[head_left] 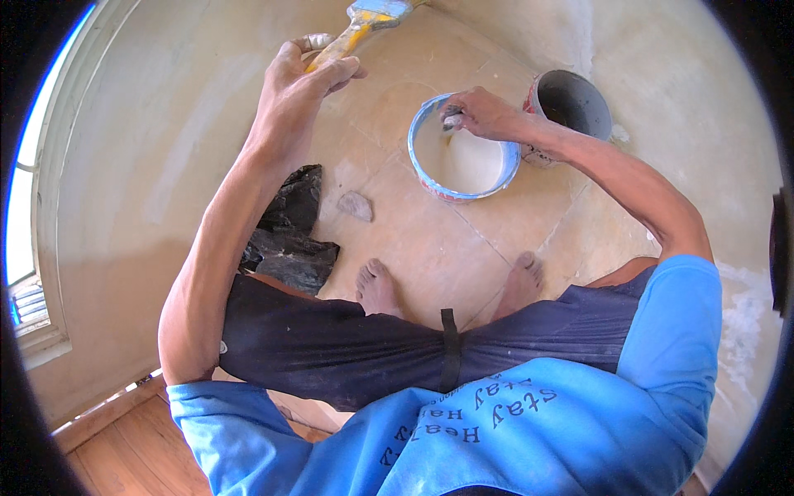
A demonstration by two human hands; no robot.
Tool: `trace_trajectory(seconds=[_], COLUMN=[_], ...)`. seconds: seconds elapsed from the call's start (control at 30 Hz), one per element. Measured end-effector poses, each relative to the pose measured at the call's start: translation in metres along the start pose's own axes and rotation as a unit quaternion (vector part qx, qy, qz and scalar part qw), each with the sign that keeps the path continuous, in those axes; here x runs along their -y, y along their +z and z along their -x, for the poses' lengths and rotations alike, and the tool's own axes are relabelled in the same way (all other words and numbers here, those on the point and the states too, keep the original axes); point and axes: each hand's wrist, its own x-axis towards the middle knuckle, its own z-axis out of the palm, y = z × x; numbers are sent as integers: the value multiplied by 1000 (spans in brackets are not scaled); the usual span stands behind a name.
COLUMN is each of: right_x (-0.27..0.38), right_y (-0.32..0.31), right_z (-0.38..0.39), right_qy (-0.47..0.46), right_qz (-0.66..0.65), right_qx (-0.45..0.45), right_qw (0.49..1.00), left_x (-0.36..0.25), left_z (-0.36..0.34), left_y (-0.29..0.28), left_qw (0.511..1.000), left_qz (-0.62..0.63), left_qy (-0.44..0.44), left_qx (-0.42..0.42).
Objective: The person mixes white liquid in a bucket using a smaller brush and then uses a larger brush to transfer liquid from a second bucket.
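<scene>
Left hand holds a yellow-handled tool, likely light and stiff, best gripped mid-handle; right hand pinches a partly hidden object, kind unclear, above the bucket.

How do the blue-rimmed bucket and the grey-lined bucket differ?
The blue-rimmed bucket holds pale material, while the grey-lined bucket looks dark inside. The right hand is over the blue-rimmed bucket's mouth; the right forearm partly hides the grey-lined bucket. Both are round and open-topped.
</scene>
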Motion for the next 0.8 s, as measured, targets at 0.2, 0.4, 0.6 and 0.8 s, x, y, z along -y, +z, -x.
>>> trace_trajectory(seconds=[0.2, 0.4, 0.6, 0.8], right_x=[30, 5, 14, 12], right_y=[-19, 11, -15, -6], right_z=[16, 11, 10, 18], right_qy=[147, 165, 87, 231], right_qz=[128, -285, 227, -265], right_qx=[204, -73, 117, 60], right_qw=[959, 941, 963, 934], left_x=[-1, 0, 4, 4], left_z=[1, -3, 0, -2], left_y=[-3, -1, -4, -5], left_qw=[1000, 1000, 1000, 999], left_qz=[9, 24, 16, 40], left_qy=[-15, -4, 4, -4], left_qx=[-1, 10, 7, 2])
